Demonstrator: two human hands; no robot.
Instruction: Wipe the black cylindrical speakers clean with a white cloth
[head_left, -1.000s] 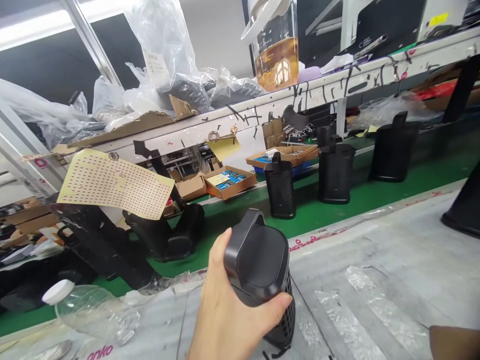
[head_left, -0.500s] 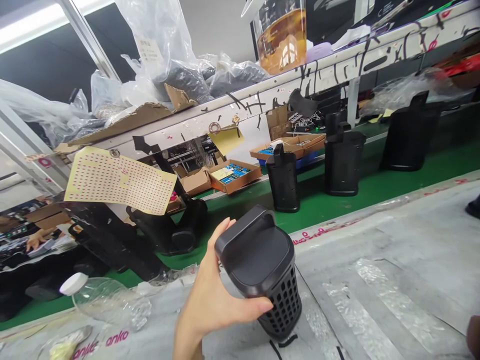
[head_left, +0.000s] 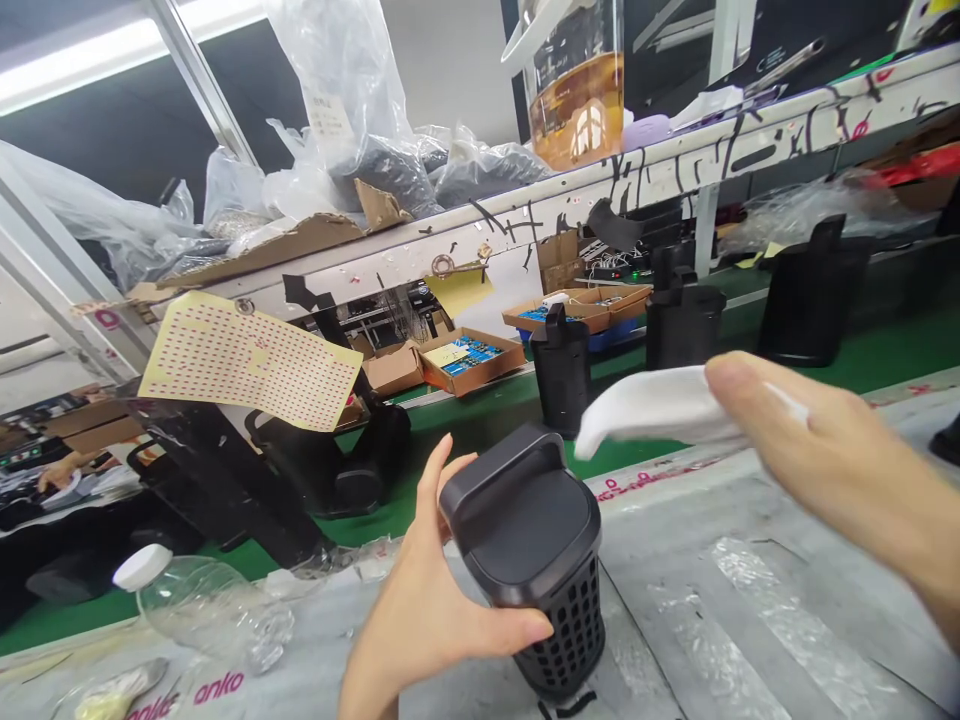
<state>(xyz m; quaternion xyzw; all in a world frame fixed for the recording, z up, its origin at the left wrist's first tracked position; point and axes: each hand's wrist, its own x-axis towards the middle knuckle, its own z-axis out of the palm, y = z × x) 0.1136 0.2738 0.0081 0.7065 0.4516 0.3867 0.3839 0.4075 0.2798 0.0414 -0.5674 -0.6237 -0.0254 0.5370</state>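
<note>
My left hand is wrapped round a black speaker-like housing with a top handle and a perforated grille side. The thumb presses near the grille's upper edge, while the fingers reach behind the body. It leans slightly on the grey work surface. To the right, my right hand pinches a folded white cloth, which hangs in the air above and right of the housing without touching it. Both the cloth and that hand are a little blurred.
Several similar black housings stand on the green conveyor belt. A clear plastic bottle lies at left. A yellow dotted sheet hangs from the shelf beam, which bears plastic bags and an amber-filled jug.
My right hand has come in from the right with the white cloth, stopping near the housing. My left hand keeps its hold, and the view has shifted slightly.
</note>
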